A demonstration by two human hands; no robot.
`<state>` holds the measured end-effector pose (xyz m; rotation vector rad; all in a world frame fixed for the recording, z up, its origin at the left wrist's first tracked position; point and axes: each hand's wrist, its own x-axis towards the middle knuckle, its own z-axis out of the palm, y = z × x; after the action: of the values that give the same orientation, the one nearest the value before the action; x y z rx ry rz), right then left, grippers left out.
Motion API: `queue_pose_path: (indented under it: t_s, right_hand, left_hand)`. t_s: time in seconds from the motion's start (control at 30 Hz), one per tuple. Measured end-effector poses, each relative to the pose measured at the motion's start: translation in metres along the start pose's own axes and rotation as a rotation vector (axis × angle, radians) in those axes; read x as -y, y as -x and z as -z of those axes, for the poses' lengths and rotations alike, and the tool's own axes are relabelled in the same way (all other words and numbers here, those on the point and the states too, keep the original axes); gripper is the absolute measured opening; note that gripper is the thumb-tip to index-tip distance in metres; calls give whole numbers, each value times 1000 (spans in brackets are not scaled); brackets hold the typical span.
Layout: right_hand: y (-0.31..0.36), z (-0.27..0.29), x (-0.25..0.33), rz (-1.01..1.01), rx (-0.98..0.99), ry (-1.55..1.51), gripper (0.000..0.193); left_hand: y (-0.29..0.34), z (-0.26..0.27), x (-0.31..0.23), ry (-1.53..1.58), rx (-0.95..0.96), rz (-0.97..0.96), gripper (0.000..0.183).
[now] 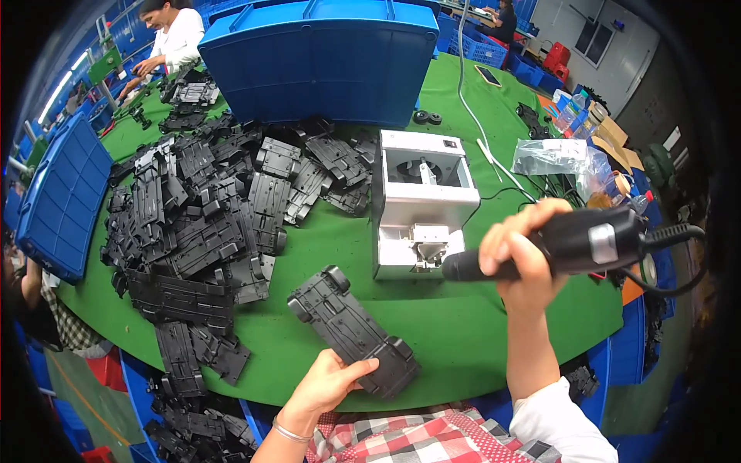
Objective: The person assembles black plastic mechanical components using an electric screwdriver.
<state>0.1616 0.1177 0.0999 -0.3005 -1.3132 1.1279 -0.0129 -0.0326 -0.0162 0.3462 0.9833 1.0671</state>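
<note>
My left hand [330, 381] grips one end of a black plastic toy car chassis [341, 315], thumb on top, holding it tilted over the near edge of the table. My right hand [523, 251] is wrapped round a black electric screwdriver [575, 241] with a coiled cord at its back end. The screwdriver lies almost level, its nose pointing left at the front of a silver screw feeder [429, 196]. The nose overlaps the feeder's outlet in view; whether they touch, I cannot tell.
A large heap of black chassis [193, 201] covers the table's left side. Blue bins stand behind [316, 69] and at the left edge [65, 201]. Bottles and plastic bags [563, 158] lie at the right. A phone [488, 75] rests farther back. A co-worker [171, 38] works at far left.
</note>
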Motion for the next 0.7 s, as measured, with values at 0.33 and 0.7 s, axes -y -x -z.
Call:
queue_pose_path:
  t_s: [0.33,0.7]
  right_hand:
    - [12,-15,-13,-231,21,-30,22]
    - [56,-32,-9,-321,218,-179,32]
  left_hand:
    - [-17,-8,-3,100,-67,-144,20]
    - [-22,-7,0,-63,-87,-171,15]
